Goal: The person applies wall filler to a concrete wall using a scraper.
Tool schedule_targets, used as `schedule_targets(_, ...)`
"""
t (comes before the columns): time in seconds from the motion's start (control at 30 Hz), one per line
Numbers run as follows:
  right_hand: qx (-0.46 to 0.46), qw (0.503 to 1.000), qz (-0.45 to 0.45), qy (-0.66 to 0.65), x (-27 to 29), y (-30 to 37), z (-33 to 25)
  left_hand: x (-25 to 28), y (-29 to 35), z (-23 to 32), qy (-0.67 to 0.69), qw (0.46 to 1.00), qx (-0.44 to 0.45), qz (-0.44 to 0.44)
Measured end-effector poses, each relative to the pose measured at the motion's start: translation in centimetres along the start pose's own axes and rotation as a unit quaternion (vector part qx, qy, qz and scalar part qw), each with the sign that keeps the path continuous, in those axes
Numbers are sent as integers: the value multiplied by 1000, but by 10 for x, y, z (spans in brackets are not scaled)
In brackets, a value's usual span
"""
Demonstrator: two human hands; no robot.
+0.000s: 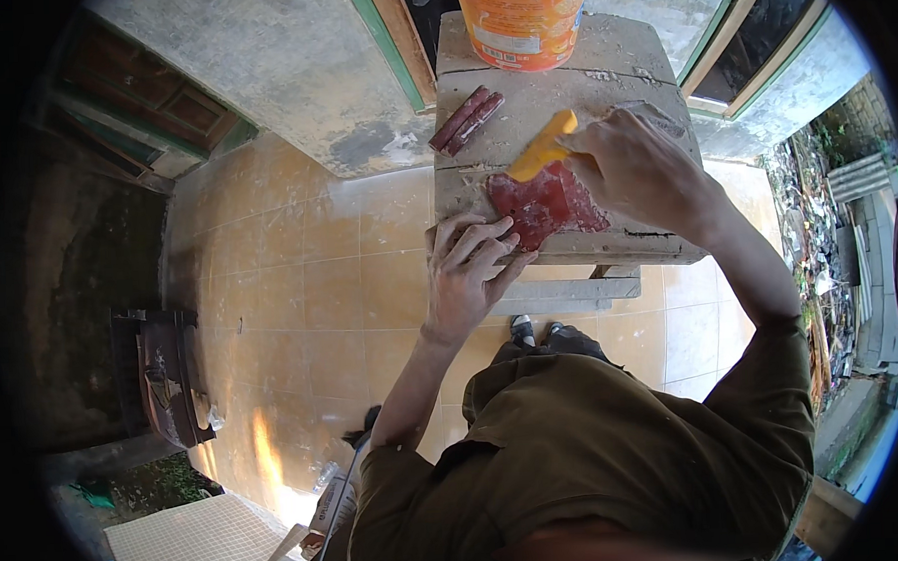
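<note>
A worn red sheet [535, 206], pale-smeared and sandpaper-like, lies at the near edge of a wooden bench [601, 87]. My left hand [466, 275] rests at the sheet's left edge and the bench's edge, fingers spread and slightly bent. Closed in my right hand [653, 169] is a yellow tool [543, 147] with a long, thick body, slanting over the sheet's far side. Its working end is not clear, so I cannot tell its exact kind. Two dark red rolled or folded strips [466, 120] lie side by side farther back on the left.
An orange bucket [527, 26] stands at the bench's far end. Pale dust and scraps are scattered over the planks. Below is a tiled floor [310, 275], with a dark chair-like object [165, 374] at the left. Walls and window frames rise behind; rubble [824, 267] lies at the right.
</note>
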State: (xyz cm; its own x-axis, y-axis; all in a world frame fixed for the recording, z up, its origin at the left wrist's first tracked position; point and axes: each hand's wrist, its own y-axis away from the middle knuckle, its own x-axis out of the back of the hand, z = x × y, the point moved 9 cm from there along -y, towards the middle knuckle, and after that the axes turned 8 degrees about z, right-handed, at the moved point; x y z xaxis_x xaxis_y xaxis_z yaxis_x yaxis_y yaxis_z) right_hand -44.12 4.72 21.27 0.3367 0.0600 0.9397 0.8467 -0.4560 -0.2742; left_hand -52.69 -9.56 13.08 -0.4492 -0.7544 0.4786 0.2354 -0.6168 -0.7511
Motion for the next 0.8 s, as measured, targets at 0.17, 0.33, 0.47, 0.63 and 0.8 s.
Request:
schedule_targets(0.17,76,997,-3,10,4,9,-3,-1,-5,1,-11,1000,-3,-3)
schedule_targets(0.33,30,996,-52,71,-17,-9,-13,2,-7,6,-15,1000,-14,8)
schedule_targets(0.47,101,992,24,65,5,-5,-19,1,-8,13,-7,1000,-4,13)
schedule_targets(0.63,59,998,-14,37,-1,4,-8,3,-7,17,-5,1000,-7,4)
schedule_targets(0.8,-86,994,-58,-24,15,2,39,3,-5,15,-13,1000,6,-6)
